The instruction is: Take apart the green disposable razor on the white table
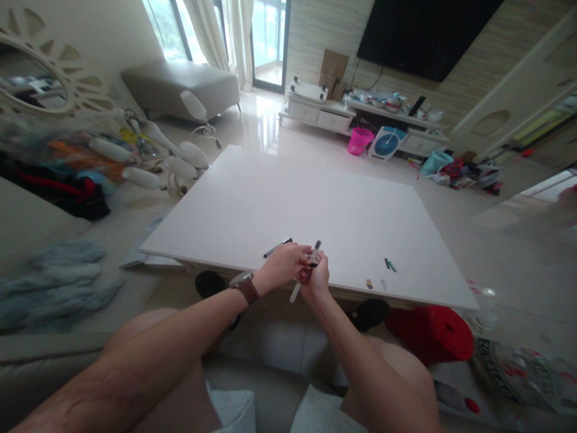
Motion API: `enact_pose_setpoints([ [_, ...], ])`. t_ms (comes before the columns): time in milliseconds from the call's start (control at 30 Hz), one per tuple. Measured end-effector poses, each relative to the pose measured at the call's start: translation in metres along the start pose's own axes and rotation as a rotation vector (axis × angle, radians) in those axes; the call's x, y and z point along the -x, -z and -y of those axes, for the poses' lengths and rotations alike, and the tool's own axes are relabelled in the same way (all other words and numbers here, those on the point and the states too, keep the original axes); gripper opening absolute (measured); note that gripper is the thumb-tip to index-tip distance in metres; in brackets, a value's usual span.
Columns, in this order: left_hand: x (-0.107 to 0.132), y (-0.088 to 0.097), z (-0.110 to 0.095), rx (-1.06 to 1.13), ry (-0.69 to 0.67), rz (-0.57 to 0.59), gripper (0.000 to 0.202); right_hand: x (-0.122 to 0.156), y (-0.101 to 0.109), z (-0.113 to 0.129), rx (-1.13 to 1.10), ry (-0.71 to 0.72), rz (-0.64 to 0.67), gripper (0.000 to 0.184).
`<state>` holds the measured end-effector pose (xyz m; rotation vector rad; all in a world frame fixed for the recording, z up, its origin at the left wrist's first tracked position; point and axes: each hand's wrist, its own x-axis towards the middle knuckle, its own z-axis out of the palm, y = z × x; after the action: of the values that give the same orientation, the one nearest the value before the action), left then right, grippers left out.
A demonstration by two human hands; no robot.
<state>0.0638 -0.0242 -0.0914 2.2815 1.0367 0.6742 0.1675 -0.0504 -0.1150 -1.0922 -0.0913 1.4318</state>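
Observation:
My right hand (318, 278) is closed around a slim, pen-like object (295, 293), whose pale end sticks out below the fist. A dark-tipped part (318, 245) points up above the fingers; I cannot tell whether it is the same piece. My left hand (288, 261), with a watch on its wrist, has its fingers pinched against the dark and clear parts at the right hand. Both hands are over the near edge of a large white board (306, 204). Beside the left hand lies a dark pen (276, 248) on the board.
Two short dark-green pieces (390, 264), a small brownish piece (369, 283) and a clear bit (383, 285) lie on the board to the right. A red roll (451, 334) stands by my right knee. A white-shaded lamp (174, 159) is at the left.

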Motion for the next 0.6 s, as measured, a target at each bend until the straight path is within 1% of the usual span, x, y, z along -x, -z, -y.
enact_pose_setpoints([
  [300,-0.0010,0.0014,0.0050,-0.027,-0.026,0.006,0.018,0.0006,0.0006,-0.0011,-0.027,-0.016,0.046,0.029],
  [600,-0.0016,-0.0011,0.0054,-0.055,-0.049,-0.010,0.016,0.0017,0.0008,-0.0024,-0.065,-0.010,0.059,0.031],
])
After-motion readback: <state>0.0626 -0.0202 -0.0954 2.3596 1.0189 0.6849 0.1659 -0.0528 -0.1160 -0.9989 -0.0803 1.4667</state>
